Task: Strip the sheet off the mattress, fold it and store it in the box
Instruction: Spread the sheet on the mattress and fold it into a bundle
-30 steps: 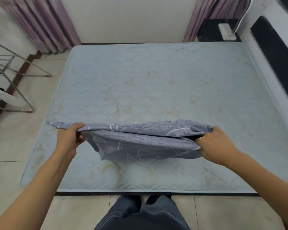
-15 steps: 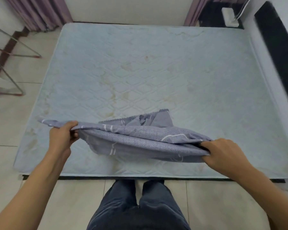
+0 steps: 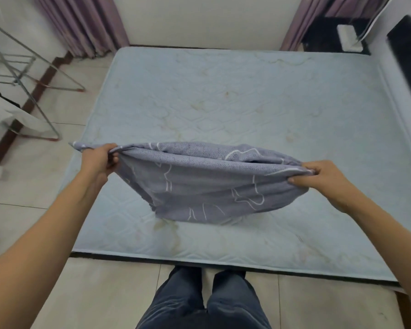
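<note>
left fingers: curled over the sheet's left top corner, thumb underneath, pinching the gathered cloth; a short tail of it stuck out past my knuckles.
right fingers: bent over the right top corner, thumb pressed up from below, pinching the bunched layers.
left hand: raised over the mattress's left edge, arm stretched forward.
right hand: held at about the same height, well apart from the left, over the mattress's right half.
sheet: grey-blue with white line drawings, folded in several layers, pulled taut along its top between my two hands; the rest sagged in a pouch over the near half of the mattress. I could not tell whether its lowest fold touched the surface.
mattress: bare, pale blue, quilted, with yellowish stains, lying low on a dark base.
legs: mine, in dark trousers, just before the near edge.
floor: pale tiles.
rack: metal, standing at the left with white cloth on it.
curtains: purple, at both far corners.
</note>
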